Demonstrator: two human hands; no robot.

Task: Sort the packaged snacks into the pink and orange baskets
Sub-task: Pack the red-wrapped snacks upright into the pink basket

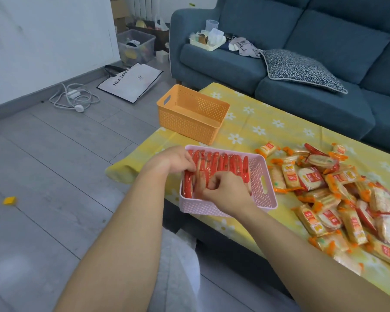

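The pink basket (262, 194) sits near the table's front edge and holds a row of red snack packs (223, 164) standing on edge. Both hands are inside it. My left hand (178, 159) reaches over the basket's left rim and its curled fingers touch the packs at the left end of the row. My right hand (221, 188) is curled over the near side of the row, fingertips pinching a red pack. The orange basket (190, 114) stands beyond it, with nothing visible inside. A pile of orange and red packaged snacks (338, 194) covers the table to the right.
The table wears a yellow cloth with white daisies (259, 129). A blue sofa (302, 52) with a patterned cushion (302, 69) stands close behind it. On the grey floor at left lie a white bag (131, 81), a cable (73, 96) and a clear bin (136, 45).
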